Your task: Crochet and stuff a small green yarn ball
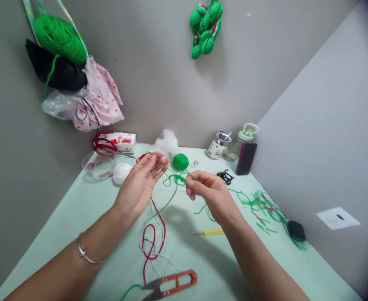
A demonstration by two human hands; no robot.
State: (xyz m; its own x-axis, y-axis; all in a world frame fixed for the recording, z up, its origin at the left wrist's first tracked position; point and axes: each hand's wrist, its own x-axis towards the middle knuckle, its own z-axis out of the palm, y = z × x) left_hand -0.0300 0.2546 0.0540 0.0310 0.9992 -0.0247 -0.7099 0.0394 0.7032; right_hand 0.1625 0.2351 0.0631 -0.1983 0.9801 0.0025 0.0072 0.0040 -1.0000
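Note:
Green yarn (178,179) hangs in loops between my two hands above the table. My left hand (144,173) pinches a strand of it between thumb and forefinger, palm turned inward. Opposite, my right hand (207,188) has thumb and fingers closed on the looped, knotted part of the same yarn. One loose tail drops down below the loops. A green yarn ball (180,161) sits on the table just behind the hands. Beneath my right wrist lies a yellow-handled tool (213,232) with a thin metal tip, its other end hidden by the arm.
Orange thread snips (177,282) lie at the front, near red yarn (155,251). A white yarn ball (121,173) and plastic bowl (100,167) stand left. Green scraps (262,205), a phone (246,159) and a pen cup (218,147) are right. White stuffing (166,143) rests behind.

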